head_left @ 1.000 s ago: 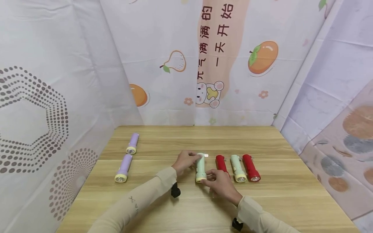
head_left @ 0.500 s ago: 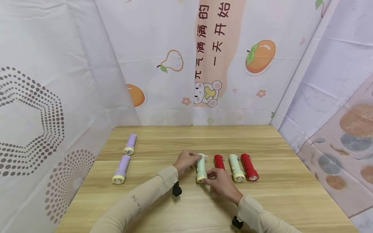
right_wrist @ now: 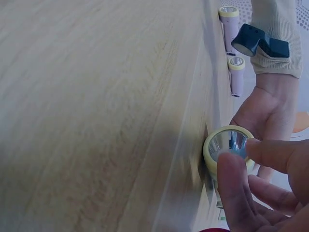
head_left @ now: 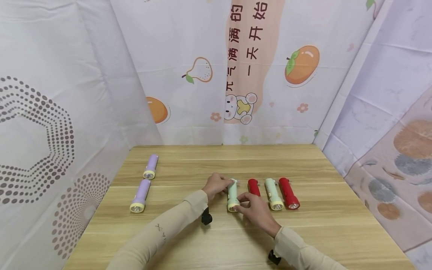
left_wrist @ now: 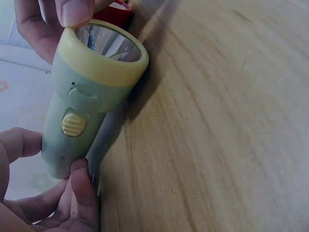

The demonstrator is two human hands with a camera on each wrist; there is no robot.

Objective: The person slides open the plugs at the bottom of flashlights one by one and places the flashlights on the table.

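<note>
A mint-green flashlight with a pale yellow head lies on the wooden table, its lens toward me. My left hand grips its tail end, thumb and fingers on opposite sides in the left wrist view. At the other end my right hand pinches the yellow head rim, with the thumb on the lens edge. A yellow switch shows on the green body. Just right of it is a red flashlight, its head hidden behind my right hand.
Right of that red one lie a second mint-green flashlight and another red flashlight, side by side. Two purple flashlights lie end to end at the table's left. Printed curtains border the table's back and sides.
Both hands stay on the mint-green flashlight, which has barely moved. The head view has shifted slightly; the small tab at the flashlight's tail shows less now.
</note>
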